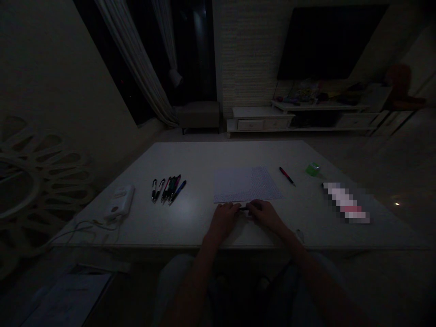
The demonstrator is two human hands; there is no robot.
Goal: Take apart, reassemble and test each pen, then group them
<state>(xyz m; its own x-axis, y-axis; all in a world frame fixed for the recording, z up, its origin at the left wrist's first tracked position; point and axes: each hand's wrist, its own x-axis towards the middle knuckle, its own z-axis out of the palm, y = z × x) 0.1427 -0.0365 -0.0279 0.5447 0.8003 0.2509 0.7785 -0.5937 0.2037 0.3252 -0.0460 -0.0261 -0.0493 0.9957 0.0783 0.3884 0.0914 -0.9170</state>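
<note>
Black pen (243, 209), mostly hidden by left hand's (226, 215) and right hand's (258, 210) pinching grip.

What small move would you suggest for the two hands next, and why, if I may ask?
Perhaps lift the dark pen slightly before moving it forward: the left hand and right hand hold its two ends, and the paper has its near edge just beyond, where it might catch.

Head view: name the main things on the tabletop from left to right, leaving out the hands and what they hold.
White box → group of pens → paper → red-and-black pen → green container → pixelated item.
</note>
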